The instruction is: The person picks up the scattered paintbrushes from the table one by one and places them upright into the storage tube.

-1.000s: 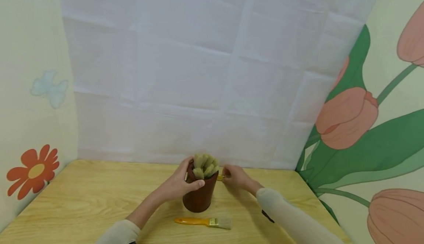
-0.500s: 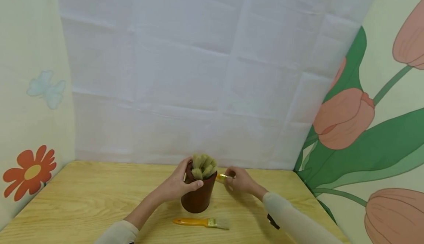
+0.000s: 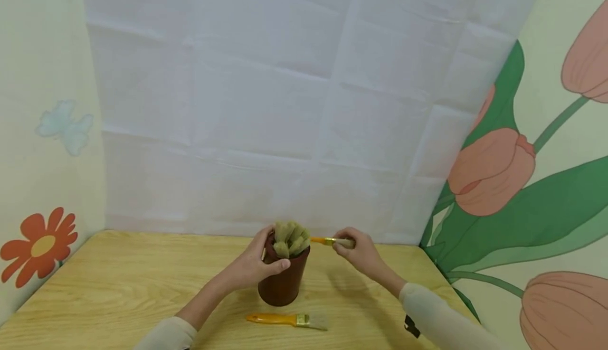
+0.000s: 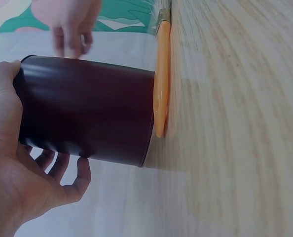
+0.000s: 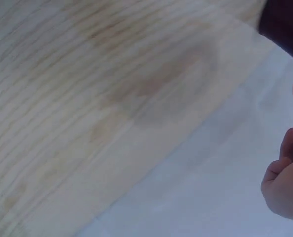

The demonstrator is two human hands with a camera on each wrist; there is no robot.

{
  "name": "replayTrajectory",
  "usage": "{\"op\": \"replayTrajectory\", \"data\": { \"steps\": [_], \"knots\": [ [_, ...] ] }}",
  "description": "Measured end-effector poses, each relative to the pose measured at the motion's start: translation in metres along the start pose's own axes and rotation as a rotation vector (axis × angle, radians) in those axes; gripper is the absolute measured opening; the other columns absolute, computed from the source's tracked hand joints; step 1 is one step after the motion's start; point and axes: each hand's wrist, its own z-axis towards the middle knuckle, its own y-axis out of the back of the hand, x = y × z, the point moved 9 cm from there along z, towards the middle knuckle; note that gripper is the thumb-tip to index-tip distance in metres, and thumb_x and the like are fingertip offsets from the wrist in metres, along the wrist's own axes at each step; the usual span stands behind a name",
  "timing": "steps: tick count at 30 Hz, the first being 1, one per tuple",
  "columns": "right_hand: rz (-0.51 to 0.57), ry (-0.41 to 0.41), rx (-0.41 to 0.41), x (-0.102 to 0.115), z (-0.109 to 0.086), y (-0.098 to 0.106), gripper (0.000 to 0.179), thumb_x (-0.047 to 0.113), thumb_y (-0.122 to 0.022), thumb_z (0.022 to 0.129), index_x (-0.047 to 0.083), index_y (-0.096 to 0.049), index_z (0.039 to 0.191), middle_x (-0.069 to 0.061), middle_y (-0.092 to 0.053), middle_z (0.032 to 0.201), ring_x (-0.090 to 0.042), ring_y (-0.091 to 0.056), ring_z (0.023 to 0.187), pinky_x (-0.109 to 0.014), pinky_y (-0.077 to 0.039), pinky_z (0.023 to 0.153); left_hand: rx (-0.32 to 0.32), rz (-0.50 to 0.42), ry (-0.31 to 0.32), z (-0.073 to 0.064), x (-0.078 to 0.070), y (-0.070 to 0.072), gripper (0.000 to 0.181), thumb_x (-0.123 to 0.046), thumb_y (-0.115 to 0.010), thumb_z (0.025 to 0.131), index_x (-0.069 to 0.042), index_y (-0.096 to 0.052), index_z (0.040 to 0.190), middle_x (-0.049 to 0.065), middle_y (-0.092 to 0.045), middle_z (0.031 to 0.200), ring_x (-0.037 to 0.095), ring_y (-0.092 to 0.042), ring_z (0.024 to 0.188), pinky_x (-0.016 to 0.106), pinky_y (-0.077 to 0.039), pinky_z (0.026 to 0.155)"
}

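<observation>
A dark brown cylindrical holder (image 3: pixel 283 284) stands on the table, packed with several brushes, pale bristles (image 3: pixel 291 238) up. My left hand (image 3: pixel 252 265) grips it near the rim, thumb in front; in the left wrist view the fingers curl round its side. To the right of the holder my right hand (image 3: pixel 359 249) pinches a paintbrush (image 3: pixel 328 241) by its bristle end, above the table. Its orange handle points left, the tip hidden behind the holder's bristles. In the right wrist view that hand (image 5: pixel 287 182) shows only at the right edge.
A second paintbrush (image 3: pixel 285 320) with an orange handle lies flat in front of the holder, bristles to the right. The wooden table (image 3: pixel 142 286) meets a white cloth backdrop (image 3: pixel 261 102) at its far edge. Flower-printed panels (image 3: pixel 560 234) stand at both sides.
My right hand has lifted the paintbrush from the table behind the holder and moved right and up with it. The left hand keeps its grip on the holder.
</observation>
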Motion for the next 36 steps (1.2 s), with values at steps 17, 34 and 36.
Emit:
{"op": "replayTrajectory", "data": {
  "steps": [17,34,36],
  "knots": [
    [0.290,0.145,-0.239,0.083,0.022,0.075,0.018,0.015,-0.074,0.096,0.005,-0.076,0.111,-0.011,-0.073,0.110,-0.018,-0.061,0.072,-0.024,-0.051,0.060,0.000,-0.020,-0.011,-0.003,-0.006,-0.002,0.098,-0.042,-0.072,0.096,-0.012,-0.007,0.163,0.016,-0.014,0.164,0.036,-0.016,0.150,0.063,-0.023,0.114],
    [0.284,0.164,-0.078,0.113,0.040,0.030,0.010,0.013,-0.071,0.098,0.007,-0.075,0.106,-0.007,-0.072,0.102,-0.017,-0.057,0.066,-0.025,-0.045,0.056,0.001,-0.033,-0.030,-0.001,-0.006,0.001,0.096,-0.039,-0.073,0.096,-0.014,-0.008,0.163,0.014,-0.020,0.161,0.033,-0.023,0.148,0.063,-0.024,0.113],
    [0.267,0.148,-0.021,0.111,0.042,0.016,0.011,0.017,-0.070,0.100,0.011,-0.075,0.108,-0.004,-0.071,0.101,-0.018,-0.057,0.067,-0.027,-0.046,0.057,0.003,-0.040,-0.029,-0.001,-0.005,0.000,0.096,-0.038,-0.073,0.096,-0.013,-0.008,0.163,0.014,-0.020,0.161,0.033,-0.024,0.147,0.063,-0.024,0.113]
  ]
}}
